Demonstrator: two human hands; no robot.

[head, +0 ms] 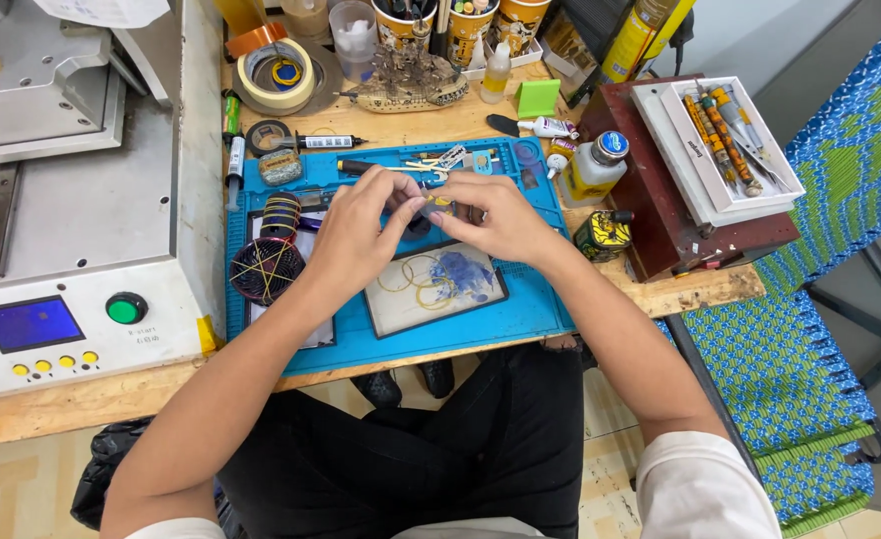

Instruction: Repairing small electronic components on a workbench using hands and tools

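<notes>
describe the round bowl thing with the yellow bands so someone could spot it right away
Start at the blue work mat on the wooden desk and go to its left edge, just left of the left hand. There sits a dark round bowl, the only one criss-crossed by thin yellow rubber bands; the wire coil above it is smaller.

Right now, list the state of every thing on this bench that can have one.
Left hand: closed, pinching a small yellow part.
Right hand: closed, pinching the same part.
Machine screen: lit blue.
Green button: state cannot tell.
White tray of tools: open.
Glue bottle: capped, upright.
Tape roll: lying flat.
Blue mat: spread flat.
</notes>
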